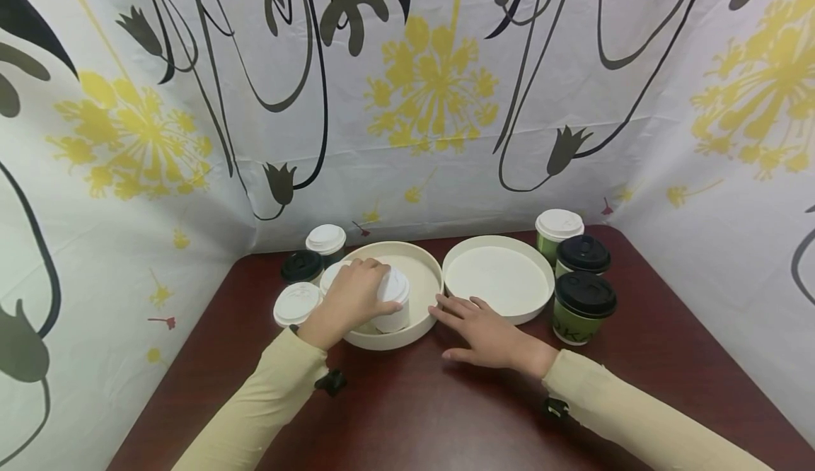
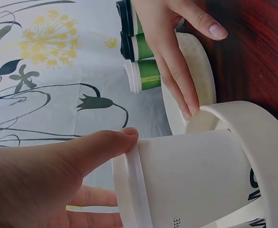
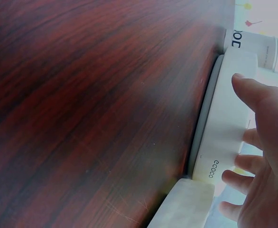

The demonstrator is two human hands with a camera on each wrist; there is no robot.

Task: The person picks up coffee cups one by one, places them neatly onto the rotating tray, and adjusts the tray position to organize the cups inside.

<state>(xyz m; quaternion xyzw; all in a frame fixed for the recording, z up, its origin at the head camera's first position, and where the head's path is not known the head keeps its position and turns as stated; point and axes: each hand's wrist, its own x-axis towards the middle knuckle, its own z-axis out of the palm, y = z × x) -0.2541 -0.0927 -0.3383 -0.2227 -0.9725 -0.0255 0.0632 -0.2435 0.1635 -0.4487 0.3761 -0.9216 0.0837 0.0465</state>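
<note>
My left hand [image 1: 353, 293] grips a white paper cup [image 1: 396, 294] by its white lid, inside the left cream round tray [image 1: 388, 341]. In the left wrist view the thumb lies on the lid edge of this cup [image 2: 191, 171], and dark lettering shows near its base. A second white-lidded cup [image 1: 332, 273] is in the same tray, partly hidden by the hand. My right hand [image 1: 487, 335] has its fingers spread, fingertips right at the left tray's rim where the two trays meet. Its palm faces the tray wall [image 3: 224, 114] in the right wrist view.
The right round tray [image 1: 503, 280] holds nothing. Beyond it stand two black-lidded cups, the nearer one green [image 1: 576, 319], and a white-lidded green cup [image 1: 559, 227]. Left of the trays are a black-lidded cup [image 1: 302, 266] and two white-lidded cups, one nearer [image 1: 297, 303]. Patterned cloth [image 1: 407, 103] surrounds the table.
</note>
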